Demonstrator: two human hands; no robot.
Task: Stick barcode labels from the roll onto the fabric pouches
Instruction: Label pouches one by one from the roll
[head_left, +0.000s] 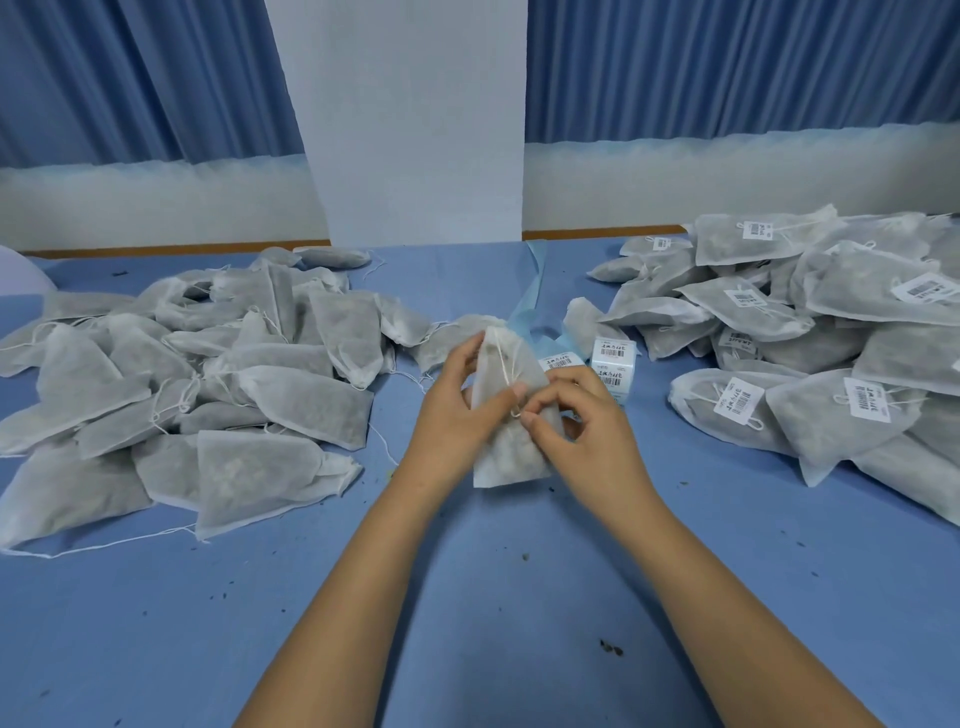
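Above the middle of the blue surface (467, 597), the left hand (457, 410) held a fabric pouch (506, 462) upright, its grip curled round the pouch's left edge with the thumb on the front. The right hand (587, 431) pinched the drawstring (503, 364) between thumb and forefinger against the pouch's face. Just behind stood the label roll (614, 366). Unlabelled pouches (208, 374) lay heaped to the left, labelled pouches (831, 338) to the right.

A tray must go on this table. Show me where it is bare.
Crowded: unlabelled pile left, labelled pile right, label roll and held pouch at centre. Bare: the table nearest the person, in front of both piles; a narrower strip between them, before the white pillar.
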